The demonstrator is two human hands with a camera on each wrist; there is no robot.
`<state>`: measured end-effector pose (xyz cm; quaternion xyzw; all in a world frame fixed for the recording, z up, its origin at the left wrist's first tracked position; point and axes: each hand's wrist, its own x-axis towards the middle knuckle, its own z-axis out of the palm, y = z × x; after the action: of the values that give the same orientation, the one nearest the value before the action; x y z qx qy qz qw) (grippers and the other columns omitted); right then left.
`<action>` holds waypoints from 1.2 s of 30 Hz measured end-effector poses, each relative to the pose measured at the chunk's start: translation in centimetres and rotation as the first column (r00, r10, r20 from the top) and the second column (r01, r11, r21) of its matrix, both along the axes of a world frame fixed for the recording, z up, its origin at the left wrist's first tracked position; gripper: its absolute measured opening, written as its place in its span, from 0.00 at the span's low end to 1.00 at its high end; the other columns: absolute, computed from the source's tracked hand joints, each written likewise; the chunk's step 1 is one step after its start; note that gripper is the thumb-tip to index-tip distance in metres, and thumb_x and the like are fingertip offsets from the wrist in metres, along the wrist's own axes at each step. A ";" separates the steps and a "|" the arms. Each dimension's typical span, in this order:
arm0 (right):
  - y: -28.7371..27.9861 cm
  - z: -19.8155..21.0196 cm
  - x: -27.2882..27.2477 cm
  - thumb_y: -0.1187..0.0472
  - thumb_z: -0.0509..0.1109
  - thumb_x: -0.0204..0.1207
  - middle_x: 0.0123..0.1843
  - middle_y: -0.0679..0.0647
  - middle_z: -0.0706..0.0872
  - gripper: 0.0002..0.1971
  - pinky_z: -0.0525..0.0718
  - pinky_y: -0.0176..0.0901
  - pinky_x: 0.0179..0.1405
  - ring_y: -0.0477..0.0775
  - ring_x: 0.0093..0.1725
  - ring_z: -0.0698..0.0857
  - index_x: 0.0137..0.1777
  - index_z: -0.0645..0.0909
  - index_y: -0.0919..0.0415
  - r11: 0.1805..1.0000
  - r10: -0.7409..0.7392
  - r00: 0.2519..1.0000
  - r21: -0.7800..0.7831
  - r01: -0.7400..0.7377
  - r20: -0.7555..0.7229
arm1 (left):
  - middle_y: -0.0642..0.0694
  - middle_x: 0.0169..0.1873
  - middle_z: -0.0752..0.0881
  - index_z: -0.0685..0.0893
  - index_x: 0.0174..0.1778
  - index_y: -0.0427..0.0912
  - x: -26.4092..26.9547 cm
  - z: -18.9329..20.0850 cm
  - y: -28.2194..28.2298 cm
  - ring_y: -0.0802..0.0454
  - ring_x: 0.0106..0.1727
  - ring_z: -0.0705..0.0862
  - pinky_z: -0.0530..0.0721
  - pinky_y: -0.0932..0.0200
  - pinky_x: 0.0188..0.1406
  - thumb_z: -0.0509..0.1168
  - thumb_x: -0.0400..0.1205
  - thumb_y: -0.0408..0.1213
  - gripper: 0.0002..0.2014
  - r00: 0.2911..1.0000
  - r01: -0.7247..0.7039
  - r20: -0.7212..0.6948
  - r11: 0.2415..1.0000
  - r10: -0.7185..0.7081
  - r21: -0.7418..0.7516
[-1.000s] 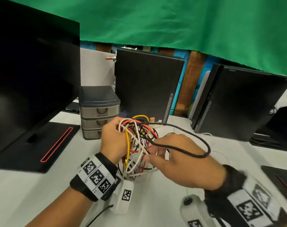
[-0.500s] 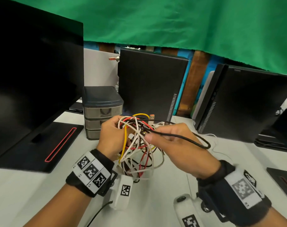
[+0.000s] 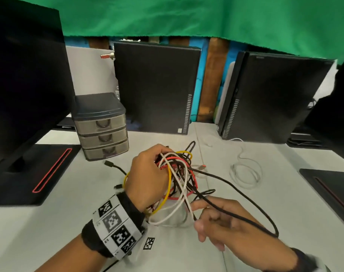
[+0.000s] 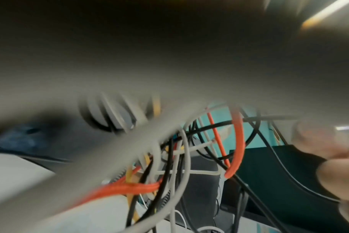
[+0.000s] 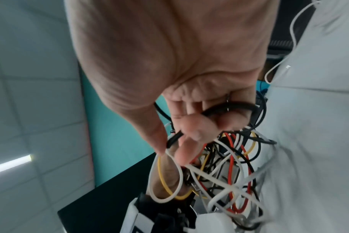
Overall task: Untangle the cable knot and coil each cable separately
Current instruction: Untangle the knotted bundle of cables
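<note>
While the left hand [image 3: 149,179] grips the cable knot [image 3: 179,181] with its fingers curled into the mass of white, red, yellow and black strands, holding it above the middle of the white table [image 3: 49,228], the right hand [image 3: 228,224] pinches a black cable [image 3: 251,201] between thumb and forefinger, the other fingers loosely bent beside it. That black cable leaves the knot, swings out in a long loop toward the right edge of the table and comes back across the right hand. The main risk, as I judge it, is that a hard pull on this strand would cinch the crossings inside the knot instead of freeing them, since the black line passes among the red cable [image 5: 232,159] and a white cable [image 5: 215,178] close to the pinch. In the right wrist view a white strand lies against the same fingertips, so it could be dragged along by accident and add a new tangle. The hanging loop may also catch on the right wrist. A separate white cable [image 3: 245,173] lies in loose turns on the table toward the right, apart from the knot; a sweeping loop could snag it and undo that coil. A black plug [image 3: 109,163] rests on the table left of the knot, near the small drawer unit [image 3: 101,126], and may hook on something if its cable is drawn through. The left wrist view is too blurred to show how firm the grip is.
</note>
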<state>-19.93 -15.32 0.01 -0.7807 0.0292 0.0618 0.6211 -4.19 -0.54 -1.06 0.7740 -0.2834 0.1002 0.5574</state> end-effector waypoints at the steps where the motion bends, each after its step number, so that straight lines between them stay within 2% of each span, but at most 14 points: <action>1: -0.2 -0.4 0.0 0.70 0.73 0.78 0.34 0.57 0.88 0.12 0.80 0.43 0.34 0.53 0.29 0.78 0.57 0.86 0.54 1.000 -0.013 1.000 0.005 0.013 0.000 | 0.58 0.36 0.90 0.89 0.44 0.51 -0.4 -0.1 -0.2 0.62 0.41 0.88 0.85 0.64 0.44 0.76 0.75 0.29 0.11 1.000 -0.007 0.019 1.000 0.007 0.013; 3: -0.4 -0.8 0.2 0.81 0.65 0.75 0.36 0.59 0.88 0.17 0.83 0.45 0.38 0.56 0.33 0.83 0.56 0.84 0.64 0.997 -0.057 0.998 0.053 0.056 0.015 | 0.59 0.36 0.90 0.89 0.45 0.51 -1.2 -0.1 -0.7 0.62 0.41 0.88 0.84 0.66 0.43 0.76 0.74 0.29 0.11 0.999 -0.013 0.045 0.998 0.010 0.055; 5: 0.0 -0.6 0.7 0.84 0.60 0.75 0.37 0.53 0.88 0.19 0.82 0.39 0.36 0.53 0.32 0.83 0.51 0.85 0.64 0.994 -0.097 0.994 0.053 0.095 0.047 | 0.60 0.37 0.90 0.88 0.46 0.52 -1.6 0.0 -0.7 0.63 0.41 0.88 0.83 0.69 0.43 0.75 0.75 0.28 0.12 0.998 -0.020 0.058 0.998 0.016 0.067; 8: 0.4 -0.3 1.0 0.71 0.66 0.82 0.35 0.47 0.86 0.12 0.78 0.34 0.34 0.44 0.32 0.80 0.46 0.89 0.59 0.981 -0.194 0.969 0.003 0.196 0.153 | 0.62 0.38 0.90 0.87 0.46 0.55 -1.8 0.2 -0.7 0.65 0.42 0.87 0.83 0.72 0.43 0.75 0.75 0.27 0.15 0.996 -0.006 0.084 0.998 0.001 0.058; 11: 0.7 -0.2 1.1 0.61 0.71 0.82 0.43 0.54 0.93 0.08 0.86 0.47 0.47 0.43 0.43 0.88 0.51 0.93 0.56 0.957 -0.289 0.937 0.058 0.283 0.195 | 0.62 0.39 0.90 0.87 0.47 0.55 -2.1 0.1 -0.4 0.64 0.43 0.88 0.85 0.69 0.44 0.75 0.75 0.26 0.16 0.995 0.007 0.094 0.997 -0.014 0.074; 12: 0.7 -0.1 0.9 0.62 0.71 0.82 0.37 0.49 0.93 0.08 0.84 0.37 0.42 0.38 0.39 0.88 0.53 0.93 0.57 0.957 -0.286 0.940 0.106 0.270 0.186 | 0.62 0.39 0.90 0.88 0.48 0.55 -2.1 0.1 -0.3 0.64 0.43 0.88 0.85 0.69 0.44 0.75 0.75 0.26 0.16 0.995 0.007 0.095 0.997 -0.015 0.077; 14: 0.3 0.3 0.4 0.68 0.68 0.83 0.21 0.39 0.83 0.10 0.76 0.21 0.29 0.33 0.24 0.82 0.56 0.90 0.67 0.965 -0.230 0.959 0.165 0.203 0.165 | 0.63 0.39 0.90 0.88 0.48 0.55 -2.0 0.0 0.0 0.64 0.43 0.88 0.86 0.67 0.45 0.75 0.75 0.25 0.17 0.996 0.008 0.083 0.997 -0.014 0.076; 17: 0.0 1.2 -0.1 0.68 0.67 0.84 0.16 0.39 0.76 0.09 0.71 0.21 0.21 0.35 0.18 0.77 0.56 0.89 0.70 0.976 -0.120 0.977 0.201 0.084 0.175 | 0.62 0.39 0.91 0.89 0.46 0.55 -1.2 0.0 0.7 0.60 0.43 0.89 0.87 0.60 0.46 0.75 0.74 0.24 0.17 1.000 0.018 0.025 0.999 -0.019 0.041; 21: -1.1 1.6 -0.5 0.44 0.79 0.71 0.22 0.41 0.73 0.15 0.64 0.34 0.24 0.42 0.22 0.64 0.50 0.93 0.54 0.939 0.051 0.984 0.327 -0.105 0.169 | 0.61 0.38 0.90 0.88 0.45 0.54 -0.2 0.1 1.8 0.60 0.42 0.89 0.88 0.62 0.45 0.77 0.73 0.24 0.17 0.998 -0.063 -0.005 0.996 0.062 -0.056; 26: -1.4 1.7 -0.6 0.40 0.76 0.73 0.34 0.52 0.88 0.20 0.80 0.36 0.37 0.46 0.28 0.81 0.60 0.87 0.50 0.937 0.228 0.970 0.252 -0.243 0.086 | 0.60 0.38 0.91 0.89 0.47 0.53 -0.1 0.1 2.3 0.62 0.41 0.89 0.85 0.71 0.42 0.77 0.72 0.22 0.19 0.990 -0.130 0.044 0.990 0.132 -0.053; 28: -0.4 1.4 -0.3 0.42 0.76 0.74 0.40 0.56 0.91 0.20 0.80 0.37 0.38 0.49 0.29 0.82 0.64 0.84 0.46 0.939 0.232 0.972 0.256 -0.230 0.026 | 0.60 0.37 0.91 0.90 0.48 0.52 -1.0 0.0 1.8 0.62 0.39 0.89 0.85 0.71 0.39 0.76 0.72 0.21 0.19 0.991 -0.124 0.049 0.992 0.126 -0.038; 30: 0.7 0.8 0.0 0.47 0.73 0.78 0.39 0.57 0.90 0.18 0.79 0.37 0.33 0.50 0.26 0.81 0.65 0.81 0.49 0.950 0.167 0.986 0.272 -0.155 -0.022 | 0.60 0.36 0.91 0.90 0.48 0.53 -1.6 0.0 1.4 0.63 0.38 0.89 0.85 0.71 0.38 0.75 0.73 0.22 0.18 0.990 -0.119 0.067 0.993 0.120 -0.020; 34: 0.7 -0.4 0.4 0.53 0.76 0.77 0.18 0.53 0.70 0.13 0.61 0.35 0.18 0.46 0.15 0.63 0.53 0.85 0.63 0.950 -0.089 0.996 0.300 0.086 -0.005 | 0.61 0.38 0.91 0.90 0.49 0.51 -0.9 -0.2 1.3 0.66 0.42 0.88 0.84 0.72 0.43 0.76 0.74 0.26 0.15 0.988 -0.125 0.091 0.992 0.124 0.009; 36: -0.3 0.1 0.1 0.52 0.76 0.76 0.17 0.50 0.64 0.11 0.56 0.36 0.19 0.45 0.16 0.58 0.49 0.89 0.60 0.950 -0.046 0.998 0.310 0.027 0.052 | 0.61 0.38 0.90 0.90 0.48 0.52 0.0 -0.4 1.5 0.65 0.42 0.88 0.84 0.72 0.43 0.77 0.74 0.28 0.14 0.988 -0.140 0.064 0.990 0.139 0.019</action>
<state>-19.79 -15.65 0.15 -0.6747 0.0155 0.0313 0.7373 -4.23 0.98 -1.47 0.7950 -0.2470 0.1598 0.5305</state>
